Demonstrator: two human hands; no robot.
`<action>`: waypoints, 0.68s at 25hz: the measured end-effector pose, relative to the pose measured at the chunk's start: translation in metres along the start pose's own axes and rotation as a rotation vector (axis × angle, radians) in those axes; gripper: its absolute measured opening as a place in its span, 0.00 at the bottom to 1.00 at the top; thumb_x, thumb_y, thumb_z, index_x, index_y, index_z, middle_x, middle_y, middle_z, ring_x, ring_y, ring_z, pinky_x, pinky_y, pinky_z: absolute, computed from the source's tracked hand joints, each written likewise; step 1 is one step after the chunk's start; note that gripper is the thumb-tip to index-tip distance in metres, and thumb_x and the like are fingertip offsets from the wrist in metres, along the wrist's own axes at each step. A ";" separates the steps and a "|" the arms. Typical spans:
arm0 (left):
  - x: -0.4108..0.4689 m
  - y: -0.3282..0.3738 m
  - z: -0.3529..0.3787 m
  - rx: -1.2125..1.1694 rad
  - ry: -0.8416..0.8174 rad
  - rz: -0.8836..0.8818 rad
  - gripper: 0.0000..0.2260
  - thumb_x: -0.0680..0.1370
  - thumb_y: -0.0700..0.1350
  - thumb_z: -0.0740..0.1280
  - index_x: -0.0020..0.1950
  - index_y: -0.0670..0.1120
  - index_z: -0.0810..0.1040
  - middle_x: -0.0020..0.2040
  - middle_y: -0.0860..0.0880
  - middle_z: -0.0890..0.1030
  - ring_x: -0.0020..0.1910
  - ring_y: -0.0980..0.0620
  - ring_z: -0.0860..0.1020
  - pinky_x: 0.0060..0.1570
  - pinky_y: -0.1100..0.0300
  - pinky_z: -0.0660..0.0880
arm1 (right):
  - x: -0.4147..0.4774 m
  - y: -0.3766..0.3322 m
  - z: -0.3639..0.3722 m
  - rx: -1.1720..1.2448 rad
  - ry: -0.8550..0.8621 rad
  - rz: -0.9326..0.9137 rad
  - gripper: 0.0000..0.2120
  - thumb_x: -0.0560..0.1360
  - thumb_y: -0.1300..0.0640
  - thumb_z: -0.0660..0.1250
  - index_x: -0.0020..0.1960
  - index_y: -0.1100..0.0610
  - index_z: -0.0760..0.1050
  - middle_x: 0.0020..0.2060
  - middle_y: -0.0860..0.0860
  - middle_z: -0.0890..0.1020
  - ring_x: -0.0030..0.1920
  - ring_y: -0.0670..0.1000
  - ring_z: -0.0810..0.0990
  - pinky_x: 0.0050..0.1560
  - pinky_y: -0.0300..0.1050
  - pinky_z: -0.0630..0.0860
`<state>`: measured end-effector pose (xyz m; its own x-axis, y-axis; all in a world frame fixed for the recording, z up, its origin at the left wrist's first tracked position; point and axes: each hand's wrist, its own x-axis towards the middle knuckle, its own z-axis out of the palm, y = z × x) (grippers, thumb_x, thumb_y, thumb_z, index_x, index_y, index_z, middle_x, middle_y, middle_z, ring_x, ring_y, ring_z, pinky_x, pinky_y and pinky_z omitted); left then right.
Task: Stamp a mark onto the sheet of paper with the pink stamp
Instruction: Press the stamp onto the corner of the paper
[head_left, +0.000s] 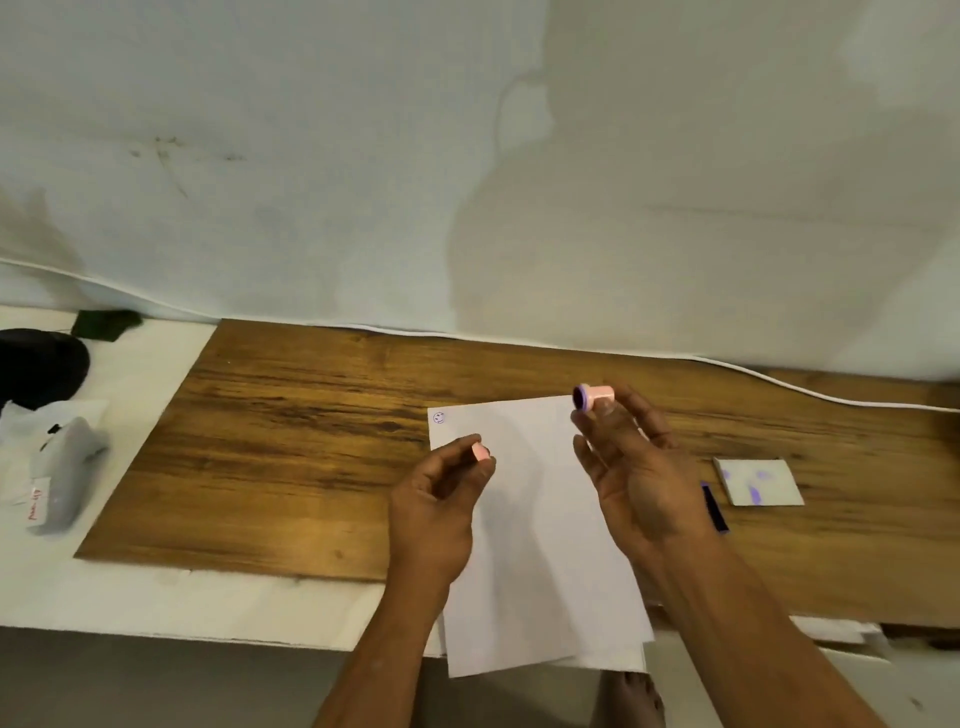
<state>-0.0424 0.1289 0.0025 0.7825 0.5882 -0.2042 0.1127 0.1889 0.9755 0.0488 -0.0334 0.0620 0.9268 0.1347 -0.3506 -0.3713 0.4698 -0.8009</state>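
Observation:
A white sheet of paper (524, 525) lies on the wooden board (291, 441), its near end hanging over the table's front edge. A small purple stamped mark (439, 417) shows in the sheet's far left corner. My right hand (631, 467) holds the pink stamp (592, 397) in its fingertips above the sheet's far right corner, the dark inked face turned left. My left hand (441, 499) pinches a small pink cap (481, 453) over the sheet's left side.
A white pad with purple ink smudges (758, 480) and a dark purple strip (714, 506) lie on the board right of my right hand. At far left sit a grey object (62, 478), a black round thing (41, 369) and a dark green piece (104, 325). A white wall stands behind.

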 end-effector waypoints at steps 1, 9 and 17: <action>-0.006 0.004 0.009 -0.026 -0.037 -0.025 0.14 0.73 0.45 0.79 0.57 0.55 0.85 0.51 0.58 0.87 0.52 0.58 0.84 0.44 0.70 0.79 | -0.012 -0.002 -0.008 -0.044 0.013 -0.012 0.18 0.74 0.59 0.77 0.64 0.50 0.84 0.58 0.54 0.89 0.57 0.55 0.88 0.45 0.43 0.85; -0.021 0.008 0.044 0.094 -0.125 0.018 0.17 0.66 0.53 0.77 0.54 0.55 0.87 0.50 0.60 0.87 0.50 0.59 0.85 0.49 0.66 0.80 | -0.027 0.023 -0.039 -0.332 0.075 -0.071 0.17 0.70 0.52 0.78 0.59 0.48 0.86 0.52 0.45 0.90 0.52 0.48 0.89 0.41 0.41 0.85; -0.016 0.001 0.063 0.183 -0.178 0.054 0.12 0.64 0.56 0.76 0.46 0.65 0.83 0.45 0.69 0.85 0.48 0.64 0.84 0.41 0.75 0.76 | -0.015 0.018 -0.055 -0.441 0.032 -0.106 0.13 0.75 0.57 0.77 0.58 0.45 0.86 0.52 0.42 0.90 0.53 0.46 0.88 0.45 0.44 0.85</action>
<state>-0.0158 0.0700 0.0121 0.8841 0.4428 -0.1495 0.1639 0.0057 0.9865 0.0256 -0.0746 0.0264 0.9613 0.0760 -0.2648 -0.2696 0.0621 -0.9610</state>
